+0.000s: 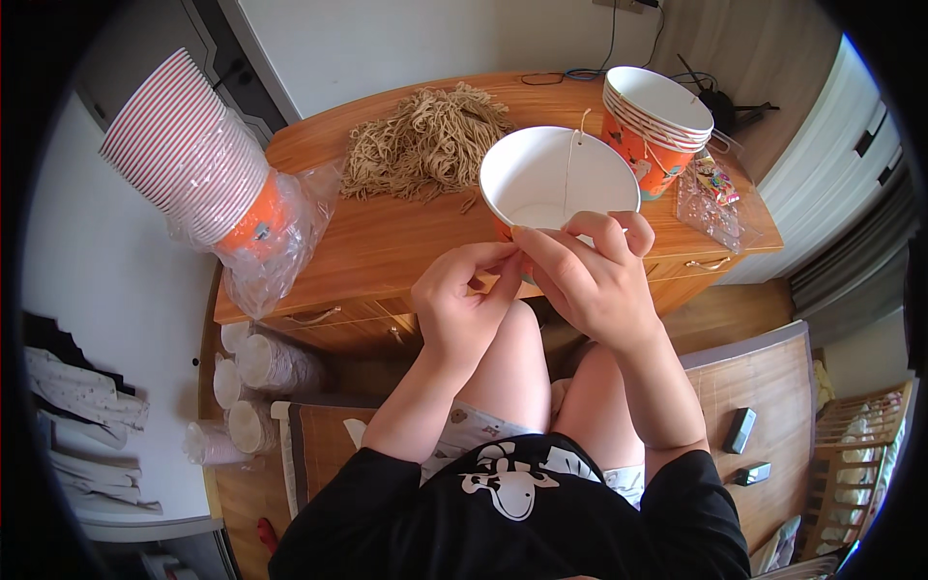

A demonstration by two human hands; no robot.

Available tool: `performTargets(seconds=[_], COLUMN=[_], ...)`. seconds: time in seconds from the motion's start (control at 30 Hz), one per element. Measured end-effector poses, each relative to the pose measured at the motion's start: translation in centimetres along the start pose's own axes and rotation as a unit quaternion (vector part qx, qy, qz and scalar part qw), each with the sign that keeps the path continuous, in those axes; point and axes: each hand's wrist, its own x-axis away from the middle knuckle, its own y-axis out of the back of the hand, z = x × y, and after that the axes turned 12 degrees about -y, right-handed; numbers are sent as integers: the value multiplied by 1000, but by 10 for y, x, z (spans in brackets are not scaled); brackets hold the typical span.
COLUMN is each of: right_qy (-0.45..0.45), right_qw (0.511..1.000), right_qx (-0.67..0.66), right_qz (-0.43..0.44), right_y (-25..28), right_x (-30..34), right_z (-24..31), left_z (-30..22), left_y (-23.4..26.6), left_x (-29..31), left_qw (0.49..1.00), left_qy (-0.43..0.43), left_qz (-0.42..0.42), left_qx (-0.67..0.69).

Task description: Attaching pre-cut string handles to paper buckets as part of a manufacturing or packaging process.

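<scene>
Paper buckets (159, 126) share the wooden desk (387, 237) with tan cord (425, 140): a tall stack (184, 159) at left, the cord in a heap mid-desk, a shorter stack (638, 145) at right, and a single bucket (532, 179) by the near edge. At its near rim the left hand (456, 295) and right hand (592, 285) meet at the fingertips; whether either grips anything I cannot tell. One strand (567, 177) hangs inside.

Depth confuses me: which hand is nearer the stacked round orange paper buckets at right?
Right: the right hand is in front of those buckets, the left hand farther left.
</scene>
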Motion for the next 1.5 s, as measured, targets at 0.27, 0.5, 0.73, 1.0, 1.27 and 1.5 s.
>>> performTargets(seconds=[0.27, 0.5, 0.73, 1.0, 1.27, 1.5], right_qy=[-17, -44, -83, -121, -139, -144], right_qw=[999, 997, 988, 987, 984, 982], right_qx=[-39, -55, -100, -72, -81, -88], right_qz=[-20, -34, -82, -74, -76, -90], right_y=[-2, -6, -4, -11, -14, -11], right_x=[3, 3, 13, 15, 15, 15], right_z=[-4, -6, -2, 6, 8, 6], left_z=[3, 10, 13, 23, 20, 27], left_y=[-5, -6, -1, -7, -11, -16], left_x=[2, 6, -1, 12, 15, 12], left_qw=[1000, 970, 884, 854, 836, 959], left_qy=[2, 112, 274, 291, 310, 81], left_qz=[-5, 30, 65, 56, 24, 27], left_qx=[-3, 216, 372, 428, 452, 270])
